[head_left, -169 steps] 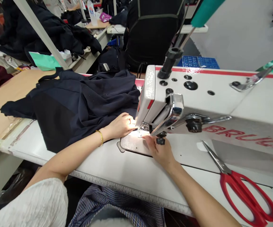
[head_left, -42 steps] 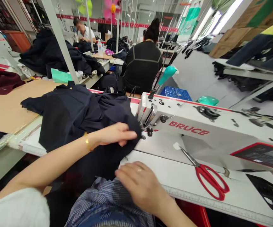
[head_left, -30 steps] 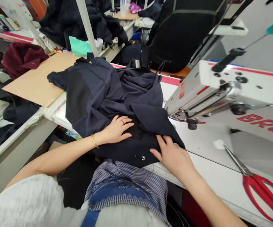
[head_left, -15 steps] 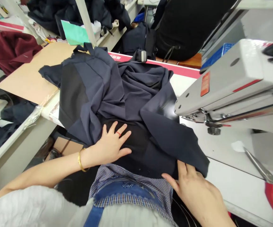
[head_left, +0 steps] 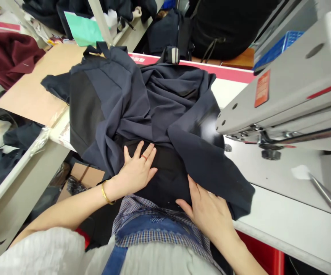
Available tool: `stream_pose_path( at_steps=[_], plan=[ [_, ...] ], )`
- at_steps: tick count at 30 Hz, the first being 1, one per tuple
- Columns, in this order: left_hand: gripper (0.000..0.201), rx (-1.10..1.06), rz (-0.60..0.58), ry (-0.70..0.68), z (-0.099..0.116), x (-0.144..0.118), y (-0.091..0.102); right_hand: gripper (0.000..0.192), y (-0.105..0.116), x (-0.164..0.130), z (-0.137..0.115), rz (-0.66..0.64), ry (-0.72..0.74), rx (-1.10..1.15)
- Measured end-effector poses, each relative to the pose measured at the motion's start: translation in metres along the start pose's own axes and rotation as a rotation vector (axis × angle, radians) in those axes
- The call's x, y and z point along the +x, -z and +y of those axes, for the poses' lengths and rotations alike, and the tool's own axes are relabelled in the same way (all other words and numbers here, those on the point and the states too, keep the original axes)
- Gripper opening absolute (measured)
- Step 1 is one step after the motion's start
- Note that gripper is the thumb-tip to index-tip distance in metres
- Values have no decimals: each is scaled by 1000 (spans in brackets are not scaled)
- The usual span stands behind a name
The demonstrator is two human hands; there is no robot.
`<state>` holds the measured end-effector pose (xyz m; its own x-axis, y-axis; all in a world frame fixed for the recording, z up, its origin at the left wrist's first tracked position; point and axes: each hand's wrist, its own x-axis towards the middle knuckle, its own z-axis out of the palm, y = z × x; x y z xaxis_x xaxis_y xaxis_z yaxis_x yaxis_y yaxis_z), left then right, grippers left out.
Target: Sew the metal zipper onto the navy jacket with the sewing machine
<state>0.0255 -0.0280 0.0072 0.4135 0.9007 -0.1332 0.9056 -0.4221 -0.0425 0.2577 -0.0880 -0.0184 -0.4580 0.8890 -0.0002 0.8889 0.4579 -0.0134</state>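
A dark navy garment (head_left: 165, 110) with a black lining lies rumpled over the sewing table and down to my lap. My left hand (head_left: 136, 168) rests flat on the black lining (head_left: 165, 168), fingers spread. My right hand (head_left: 208, 206) lies on the lining near the front edge, thumb apart, with its fingertips partly under a folded navy flap (head_left: 211, 164). The flap reaches right, over the table edge. The sewing machine head (head_left: 280, 91) stands at the right of the garment.
Red-handled scissors (head_left: 328, 196) lie on the machine bed at the right, beside a white scrap (head_left: 300, 172). A cardboard sheet (head_left: 39, 84) and maroon cloth (head_left: 13, 57) are at the left. A black bundle (head_left: 231, 30) sits behind the table, and a red bin (head_left: 261, 250) below right.
My right hand has slid left along the lining, closer to my left hand. My left hand stays almost in place. The view has shifted slightly.
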Motion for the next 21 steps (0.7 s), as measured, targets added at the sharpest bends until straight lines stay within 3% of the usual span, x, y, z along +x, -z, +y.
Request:
stream_pose_path(
  at_steps=[7, 11, 13, 15, 17, 19, 21],
  plan=[
    [58, -3, 10, 22, -6, -1, 1, 55, -2, -22, 4, 139, -126, -6],
    [46, -136, -35, -100, -22, 10, 35, 35, -21, -65, 0, 440, -60, 257],
    [38, -208, 37, -222, -17, 20, 63, 28, -38, -83, -11, 524, -47, 521],
    [37, -211, 143, -443, 4, 30, 86, 21, -55, -87, -28, 416, -188, 879],
    [38, -124, 189, -755, 37, 41, 100, 27, -66, -72, -48, 145, -424, 1327],
    [43, 21, 203, -1000, 72, 51, 101, 37, -68, -44, -70, -154, -564, 1719],
    [49, 153, 202, -1077, 98, 60, 93, 43, -65, -15, -91, -273, -587, 1841]
  ],
)
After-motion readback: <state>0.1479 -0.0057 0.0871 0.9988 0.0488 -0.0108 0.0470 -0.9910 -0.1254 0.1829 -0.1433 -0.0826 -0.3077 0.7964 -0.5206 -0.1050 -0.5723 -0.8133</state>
